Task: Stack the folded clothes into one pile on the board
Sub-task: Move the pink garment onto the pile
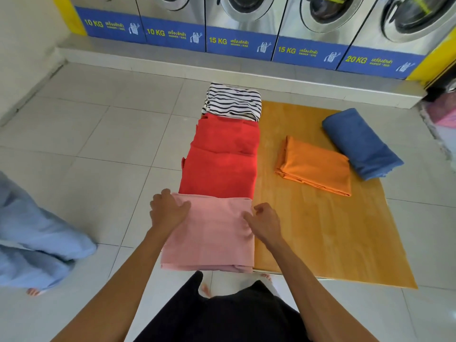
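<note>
A wooden board (320,230) lies on the tiled floor. Along its left edge sit a folded pink cloth (212,240) nearest me, a red cloth (222,156) behind it, and a black-and-white striped cloth (233,101) at the far end. A folded orange cloth (313,165) and a rolled blue cloth (360,141) rest on the board's right half. My left hand (166,209) grips the pink cloth's far left corner. My right hand (265,222) pinches its far right edge. The pink cloth still lies flat.
A row of washing machines (241,23) on a raised step (172,58) lines the far side. Another person's light blue garment (37,238) and bare foot are at the left. My dark clothing (234,317) and toes show at the bottom. A pink bundle (441,114) lies far right.
</note>
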Available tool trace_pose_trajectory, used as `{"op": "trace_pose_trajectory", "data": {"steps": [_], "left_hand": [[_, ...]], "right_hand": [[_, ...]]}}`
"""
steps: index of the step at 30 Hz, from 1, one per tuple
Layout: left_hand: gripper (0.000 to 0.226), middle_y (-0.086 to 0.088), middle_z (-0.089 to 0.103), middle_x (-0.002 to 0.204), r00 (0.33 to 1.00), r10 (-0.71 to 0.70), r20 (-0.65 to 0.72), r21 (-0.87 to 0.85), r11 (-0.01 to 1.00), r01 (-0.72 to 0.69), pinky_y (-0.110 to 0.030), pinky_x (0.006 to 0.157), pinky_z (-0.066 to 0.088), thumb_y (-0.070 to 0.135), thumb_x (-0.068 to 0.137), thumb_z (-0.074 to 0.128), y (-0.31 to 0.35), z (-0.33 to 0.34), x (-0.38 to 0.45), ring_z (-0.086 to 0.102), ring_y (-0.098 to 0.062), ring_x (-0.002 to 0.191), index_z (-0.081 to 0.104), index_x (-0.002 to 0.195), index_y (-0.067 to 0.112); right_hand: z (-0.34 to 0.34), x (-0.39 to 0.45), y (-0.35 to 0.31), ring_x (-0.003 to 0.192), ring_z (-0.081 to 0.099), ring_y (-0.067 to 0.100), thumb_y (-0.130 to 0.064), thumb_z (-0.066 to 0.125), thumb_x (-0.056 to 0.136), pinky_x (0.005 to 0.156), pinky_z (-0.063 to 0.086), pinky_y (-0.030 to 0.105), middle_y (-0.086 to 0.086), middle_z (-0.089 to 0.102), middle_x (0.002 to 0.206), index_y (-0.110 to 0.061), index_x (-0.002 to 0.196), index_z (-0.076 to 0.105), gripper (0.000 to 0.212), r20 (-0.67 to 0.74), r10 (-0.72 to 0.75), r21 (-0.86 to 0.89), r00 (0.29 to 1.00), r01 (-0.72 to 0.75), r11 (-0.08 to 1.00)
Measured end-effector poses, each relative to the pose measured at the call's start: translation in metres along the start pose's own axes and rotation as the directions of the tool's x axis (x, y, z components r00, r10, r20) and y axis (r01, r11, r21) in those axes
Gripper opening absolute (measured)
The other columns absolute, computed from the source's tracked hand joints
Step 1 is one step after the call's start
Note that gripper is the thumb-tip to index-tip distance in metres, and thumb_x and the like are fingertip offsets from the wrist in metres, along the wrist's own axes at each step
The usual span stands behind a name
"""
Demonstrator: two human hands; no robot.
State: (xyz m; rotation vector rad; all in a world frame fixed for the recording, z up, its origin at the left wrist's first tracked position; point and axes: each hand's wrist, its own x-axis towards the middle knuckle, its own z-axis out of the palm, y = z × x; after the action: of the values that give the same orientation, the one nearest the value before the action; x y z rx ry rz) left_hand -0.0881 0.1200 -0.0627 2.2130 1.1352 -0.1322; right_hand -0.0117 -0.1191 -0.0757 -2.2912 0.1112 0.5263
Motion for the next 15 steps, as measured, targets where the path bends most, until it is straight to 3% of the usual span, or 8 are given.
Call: {"op": "trace_pose_trajectory", "data": {"steps": [4, 7, 10, 13, 15], "left_hand": [[0.042, -0.013, 0.046, 0.133, 0.983, 0.173, -0.063, -0.015, 0.985, -0.174, -0.045, 0.104, 0.034, 0.033, 0.084, 0.064, 0.056, -0.002, -0.006, 0.040, -0.032, 0.127, 0.061, 0.123, 0.017], [0.035, -0.007, 0.060, 0.124, 0.963, 0.271, 0.002, -0.075, 0.960, -0.270, -0.041, 0.101, 0.043, 0.034, 0.079, 0.065, 0.107, 0.008, -0.002, 0.053, -0.029, 0.119, 0.069, 0.111, 0.021], [0.027, -0.003, 0.074, 0.103, 0.919, 0.385, 0.081, -0.156, 0.916, -0.370, -0.036, 0.091, 0.052, 0.032, 0.074, 0.064, 0.159, 0.021, 0.004, 0.066, -0.024, 0.103, 0.074, 0.095, 0.019], [0.018, -0.005, 0.074, 0.099, 0.870, 0.472, 0.145, -0.153, 0.879, -0.451, -0.030, 0.084, 0.049, 0.023, 0.079, 0.067, 0.210, 0.041, 0.007, 0.066, -0.022, 0.098, 0.073, 0.094, 0.014], [0.019, -0.007, 0.074, 0.101, 0.840, 0.514, 0.173, -0.129, 0.857, -0.499, -0.028, 0.081, 0.045, 0.022, 0.081, 0.068, 0.243, 0.054, 0.008, 0.065, -0.023, 0.098, 0.072, 0.097, 0.013]], "right_hand": [[-0.027, 0.013, -0.018, 0.099, 0.062, 0.022, -0.030, 0.068, 0.089, 0.080, 0.049, 0.033, 0.005, 0.068, 0.108, -0.008, 0.109, 0.066, 0.029, -0.079, -0.086, 0.062, 0.993, 0.091, 0.994], [-0.048, 0.027, -0.034, 0.097, 0.062, 0.017, -0.027, 0.065, 0.090, 0.083, 0.050, 0.033, 0.000, 0.069, 0.104, -0.009, 0.105, 0.068, 0.023, -0.110, -0.119, 0.121, 0.987, 0.132, 0.984], [-0.067, 0.047, -0.041, 0.089, 0.065, 0.018, -0.021, 0.064, 0.088, 0.076, 0.051, 0.030, -0.001, 0.071, 0.095, -0.011, 0.097, 0.069, 0.014, -0.182, -0.096, 0.221, 0.979, 0.136, 0.966], [-0.092, 0.072, -0.043, 0.084, 0.068, 0.022, -0.020, 0.063, 0.087, 0.078, 0.055, 0.040, 0.000, 0.073, 0.087, -0.013, 0.091, 0.070, 0.010, -0.304, -0.055, 0.280, 0.951, 0.144, 0.949], [-0.112, 0.090, -0.041, 0.084, 0.068, 0.022, -0.019, 0.064, 0.087, 0.078, 0.054, 0.039, 0.001, 0.074, 0.086, -0.014, 0.088, 0.069, 0.008, -0.348, -0.017, 0.294, 0.937, 0.127, 0.947]]}}
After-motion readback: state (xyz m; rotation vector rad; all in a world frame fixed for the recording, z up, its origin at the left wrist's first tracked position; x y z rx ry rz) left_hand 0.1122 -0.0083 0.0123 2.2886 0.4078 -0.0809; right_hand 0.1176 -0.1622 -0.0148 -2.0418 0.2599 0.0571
